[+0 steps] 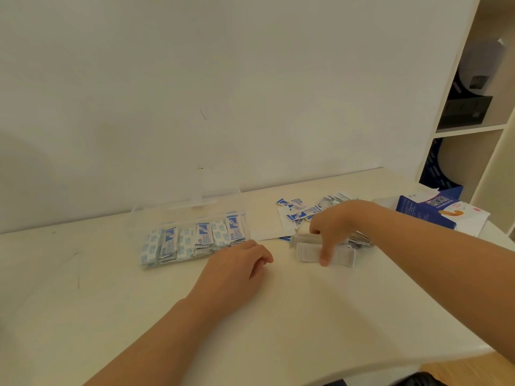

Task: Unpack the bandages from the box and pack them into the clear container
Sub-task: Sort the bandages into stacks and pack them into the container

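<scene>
From where I stand, the person's left grip point(237, 263), a bare hand, rests on the pale cream surface point(111, 296) with its fingers loosely curled and nothing in them. Its knuckles lie just beside the front right corner of the shallow clear plastic container point(167, 215). That container sits near the wall, and its transparent lid point(195, 195) stands open behind it. Inside are rows of blue-and-white wrapped bandages point(195, 238), packed on edge and leaning side by side, filling most of the visible width.

The right grip point(334, 221), also bare, reaches across from the right. It clasps a small stack of white flat-wrapped bandages point(309, 253) that lies on the surface. The thumb presses the near face of the stack and the fingers curl over the far side. Whether the stack is lifted off the surface or only held against it, I cannot tell.

Behind that hand lies a loose scatter of blue-and-white bandage wrappers point(298, 210), some overlapping a white sheet of paper point(264, 228) that lies between the container and the scatter. Further right, near the surface's edge, sits the dark blue and white cardboard bandage box point(426, 213), its top flaps open. A white shelf unit point(473, 129) with dark items stands beyond it against the wall.
</scene>
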